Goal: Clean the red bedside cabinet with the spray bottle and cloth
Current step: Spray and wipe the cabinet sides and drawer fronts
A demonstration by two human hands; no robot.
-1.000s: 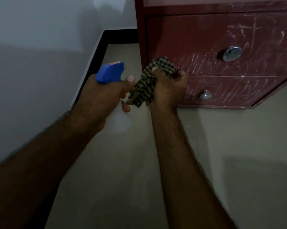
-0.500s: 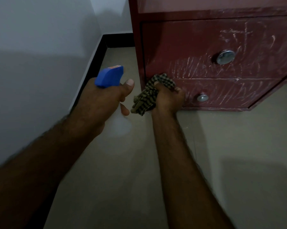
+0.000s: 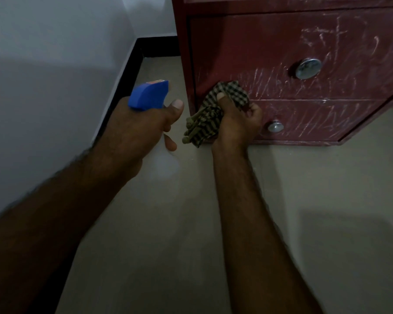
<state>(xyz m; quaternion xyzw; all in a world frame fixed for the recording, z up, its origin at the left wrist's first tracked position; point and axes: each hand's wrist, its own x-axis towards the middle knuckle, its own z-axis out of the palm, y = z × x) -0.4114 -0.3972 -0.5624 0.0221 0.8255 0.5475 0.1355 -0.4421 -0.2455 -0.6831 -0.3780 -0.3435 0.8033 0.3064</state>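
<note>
Cloth (image 3: pixel 213 109) fills our right hand (image 3: pixel 236 125): a checked rag, bunched up, with the thumb pressed over its top and the fingers curled round the rest. We hold it against the front of the red bedside cabinet (image 3: pixel 182 41), at the left end of the seam between the upper drawer (image 3: pixel 270 53) and the lower drawer (image 3: pixel 326 118). A loose tail of it hangs down to the left of the hand.

Our left hand (image 3: pixel 141 132) is wrapped round the neck of the spray bottle (image 3: pixel 149 96), thumb lying forward along the side. The blue head stands above the knuckles with its nozzle toward the cabinet's left front corner, near it but apart. The bottle's pale body shows only faintly below the hand.

White scratch marks cover both drawer fronts. A round metal knob (image 3: pixel 308 68) sits on the upper drawer, and a smaller knob (image 3: pixel 275 127) on the lower one, just beside our right hand. The cabinet stands on a beige floor (image 3: pixel 326 189), close to a white wall (image 3: pixel 43 53) with black skirting (image 3: pixel 123 87).
</note>
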